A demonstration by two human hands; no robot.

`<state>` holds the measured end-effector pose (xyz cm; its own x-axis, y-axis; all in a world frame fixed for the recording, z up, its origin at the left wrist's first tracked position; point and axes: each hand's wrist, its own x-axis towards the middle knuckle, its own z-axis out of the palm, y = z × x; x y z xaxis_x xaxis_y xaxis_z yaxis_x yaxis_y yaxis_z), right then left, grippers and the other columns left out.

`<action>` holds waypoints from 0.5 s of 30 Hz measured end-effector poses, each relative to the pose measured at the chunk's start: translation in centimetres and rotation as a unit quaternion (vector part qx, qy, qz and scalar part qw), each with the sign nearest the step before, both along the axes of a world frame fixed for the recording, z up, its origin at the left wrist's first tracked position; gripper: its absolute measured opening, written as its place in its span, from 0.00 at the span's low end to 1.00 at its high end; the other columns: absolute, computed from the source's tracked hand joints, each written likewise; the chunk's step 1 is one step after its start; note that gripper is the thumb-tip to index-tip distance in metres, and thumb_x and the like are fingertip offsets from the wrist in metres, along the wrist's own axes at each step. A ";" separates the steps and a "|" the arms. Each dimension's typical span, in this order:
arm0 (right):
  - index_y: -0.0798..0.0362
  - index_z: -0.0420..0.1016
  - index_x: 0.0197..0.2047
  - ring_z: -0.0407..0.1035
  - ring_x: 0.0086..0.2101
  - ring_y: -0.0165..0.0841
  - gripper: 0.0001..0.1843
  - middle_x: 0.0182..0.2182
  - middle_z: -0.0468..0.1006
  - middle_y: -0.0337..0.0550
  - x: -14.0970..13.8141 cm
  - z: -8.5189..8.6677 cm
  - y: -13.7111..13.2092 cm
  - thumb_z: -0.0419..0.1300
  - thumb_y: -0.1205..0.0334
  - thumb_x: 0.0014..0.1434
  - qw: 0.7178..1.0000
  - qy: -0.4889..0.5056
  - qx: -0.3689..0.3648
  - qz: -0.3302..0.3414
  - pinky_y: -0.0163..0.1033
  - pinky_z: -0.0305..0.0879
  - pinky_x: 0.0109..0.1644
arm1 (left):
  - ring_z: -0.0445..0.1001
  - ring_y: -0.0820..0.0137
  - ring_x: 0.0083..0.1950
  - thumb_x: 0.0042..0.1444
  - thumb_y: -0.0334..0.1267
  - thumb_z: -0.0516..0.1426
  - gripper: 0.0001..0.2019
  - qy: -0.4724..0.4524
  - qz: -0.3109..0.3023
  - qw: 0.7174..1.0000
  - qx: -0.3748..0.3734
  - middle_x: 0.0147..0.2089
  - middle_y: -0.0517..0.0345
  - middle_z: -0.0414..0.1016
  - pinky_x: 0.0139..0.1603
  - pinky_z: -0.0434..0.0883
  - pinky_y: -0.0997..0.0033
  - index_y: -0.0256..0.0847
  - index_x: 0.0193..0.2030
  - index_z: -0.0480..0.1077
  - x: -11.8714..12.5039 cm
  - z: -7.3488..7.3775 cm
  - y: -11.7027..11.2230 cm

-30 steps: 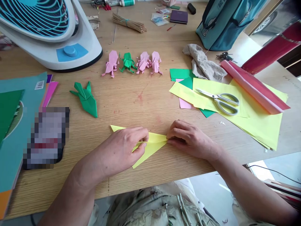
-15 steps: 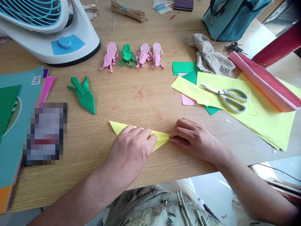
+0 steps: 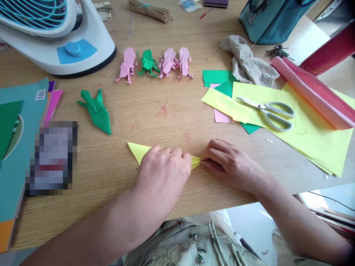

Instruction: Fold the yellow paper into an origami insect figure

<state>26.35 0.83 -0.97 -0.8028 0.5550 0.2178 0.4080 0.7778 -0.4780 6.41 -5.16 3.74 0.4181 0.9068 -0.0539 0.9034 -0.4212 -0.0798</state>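
A folded piece of yellow origami paper (image 3: 138,149) lies on the table before me, with a long pointed end to the left. My left hand (image 3: 168,171) is closed, its curled fingers pressing down on the middle of the paper and hiding much of it. At the right tip, my right hand (image 3: 229,162) pinches the narrow point between thumb and fingers. Beyond the hands stand folded pink paper figures (image 3: 168,62) and a green paper figure (image 3: 149,62) in a row. A green folded paper piece (image 3: 98,111) lies to the left.
Scissors (image 3: 277,112) rest on yellow paper sheets (image 3: 321,144) at the right, near a grey cloth (image 3: 246,61) and a red cylinder (image 3: 327,51). A fan (image 3: 83,51), a phone (image 3: 52,159) and books (image 3: 24,184) occupy the left side. A teal bag (image 3: 271,22) stands behind.
My left hand has slid right along the yellow paper, closer to the right hand. The right hand still pinches the tip. The view has shifted slightly.
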 end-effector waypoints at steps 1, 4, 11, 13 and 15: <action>0.52 0.69 0.32 0.62 0.31 0.35 0.11 0.30 0.68 0.44 0.0 0.0 0.0 0.51 0.67 0.67 1.000 0.001 0.002 -0.001 0.41 0.61 0.36 | 0.67 0.67 0.25 0.57 0.22 0.53 0.12 0.002 0.000 1.000 -0.004 0.23 0.58 0.67 0.30 0.61 0.65 0.41 0.26 0.65 0.3 0.1 0.2; 0.52 0.69 0.32 0.62 0.31 0.35 0.11 0.30 0.68 0.44 0.0 0.0 0.0 0.51 0.67 0.68 1.000 -0.003 -0.004 0.000 0.40 0.61 0.36 | 0.68 0.65 0.27 0.56 0.21 0.53 0.12 -0.007 -0.002 1.000 -0.024 0.25 0.57 0.68 0.29 0.60 0.64 0.41 0.26 0.66 0.6 -0.1 0.6; 0.52 0.72 0.38 0.65 0.34 0.34 0.04 0.34 0.70 0.44 1.2 0.4 0.3 0.57 0.67 0.66 0.997 -0.008 -0.075 -0.012 0.39 0.62 0.37 | 0.68 0.65 0.33 0.59 0.27 0.56 0.09 -0.065 -0.002 0.997 -0.048 0.31 0.57 0.70 0.30 0.61 0.66 0.41 0.29 0.67 -0.9 -1.2 0.7; 0.52 0.72 0.38 0.66 0.34 0.33 0.04 0.34 0.70 0.43 1.5 0.5 0.3 0.57 0.67 0.65 0.996 -0.003 -0.087 -0.025 0.38 0.62 0.37 | 0.68 0.65 0.35 0.61 0.29 0.56 0.08 -0.089 -0.004 0.994 -0.057 0.32 0.57 0.71 0.32 0.62 0.66 0.40 0.30 0.68 -1.3 -1.5 0.7; 0.52 0.71 0.38 0.66 0.33 0.33 0.03 0.34 0.71 0.43 1.6 0.5 0.4 0.58 0.67 0.65 0.995 -0.001 -0.095 -0.033 0.38 0.61 0.36 | 0.68 0.66 0.36 0.63 0.30 0.56 0.08 -0.109 -0.004 0.992 -0.064 0.33 0.57 0.71 0.34 0.63 0.67 0.40 0.31 0.68 -1.6 -1.7 0.7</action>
